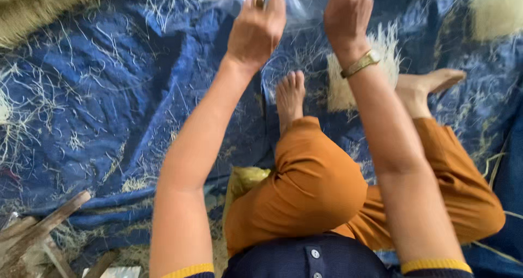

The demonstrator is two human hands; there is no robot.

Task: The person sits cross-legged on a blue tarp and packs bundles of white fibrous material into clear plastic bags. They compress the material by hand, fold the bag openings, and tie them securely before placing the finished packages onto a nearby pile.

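Fibre loss is the main risk: the left hand (256, 30) has fingers spread open and the right hand (347, 13) is loosely curled, both raised at twelve o'clock against a clear crinkled plastic sheet (297, 2); neither shows a firm grip. A slip could drop it onto the pale cut fibre bundle (381, 65) on the blue woven tarpaulin (109, 92) at one o'clock, scattering strands.

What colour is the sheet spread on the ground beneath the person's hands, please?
Blue, strewn with pale fibres; the sheet shows in the head view.

We see a floor covered by a crumpled blue tarp (103, 98), strewn all over with pale loose fibres (32, 114). A heap of straw-coloured fibre (38, 5) lies far left, another pale heap (498, 8) far right. Rough wooden sticks (38, 234) lie near left. Soft daylight falls evenly.
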